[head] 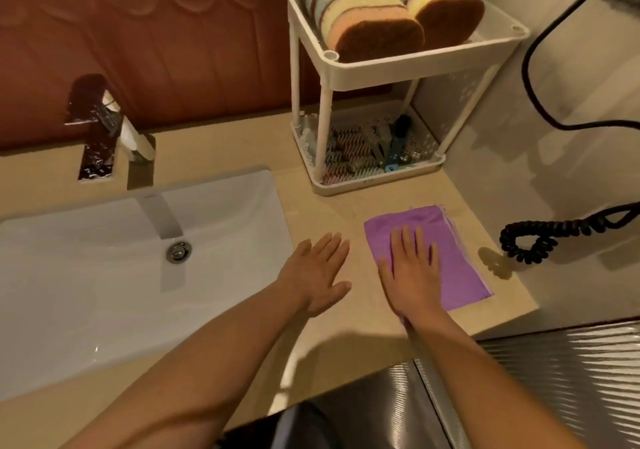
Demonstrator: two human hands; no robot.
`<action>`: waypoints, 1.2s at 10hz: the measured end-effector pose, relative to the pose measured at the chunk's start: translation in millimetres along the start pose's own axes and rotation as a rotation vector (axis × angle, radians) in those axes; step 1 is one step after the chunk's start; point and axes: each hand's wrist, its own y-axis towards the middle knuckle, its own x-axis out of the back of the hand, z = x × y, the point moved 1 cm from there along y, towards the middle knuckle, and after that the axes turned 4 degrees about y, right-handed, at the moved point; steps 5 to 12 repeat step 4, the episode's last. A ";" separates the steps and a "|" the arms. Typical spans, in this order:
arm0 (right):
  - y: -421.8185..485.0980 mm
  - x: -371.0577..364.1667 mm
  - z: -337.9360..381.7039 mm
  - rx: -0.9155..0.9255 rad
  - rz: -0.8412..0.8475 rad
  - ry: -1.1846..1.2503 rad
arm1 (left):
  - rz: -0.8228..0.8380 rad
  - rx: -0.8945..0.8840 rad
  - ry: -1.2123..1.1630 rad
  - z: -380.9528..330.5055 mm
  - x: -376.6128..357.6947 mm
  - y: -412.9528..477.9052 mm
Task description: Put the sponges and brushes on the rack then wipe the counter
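Observation:
A white two-tier rack (408, 67) stands at the back of the beige counter (332, 351). Several striped sponges (367, 15) stand on edge in its top tray. Brushes (353, 152) lie in the bottom tray, one with a blue handle. A folded purple cloth (453, 240) lies flat on the counter in front of the rack. My right hand (412, 268) rests flat on the cloth, fingers spread. My left hand (318, 272) lies flat and empty on the bare counter just left of the cloth, at the sink's right edge.
A white sink (104, 275) with a chrome tap (100, 126) fills the left. A black coiled cord (554, 233) hangs against the right wall beside the counter. The counter's front edge drops off below my wrists.

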 end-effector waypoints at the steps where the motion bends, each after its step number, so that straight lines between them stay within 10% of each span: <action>1: -14.3 -1.7 37.2 0.125 0.018 0.018 | 0.033 0.074 -0.009 32.7 4.3 -33.0; 4: -38.4 5.6 157.7 0.577 0.212 -0.020 | 0.160 0.367 -0.115 109.2 -15.6 -138.5; 12: -38.4 5.6 157.7 0.577 0.212 -0.020 | 0.160 0.367 -0.115 109.2 -15.6 -138.5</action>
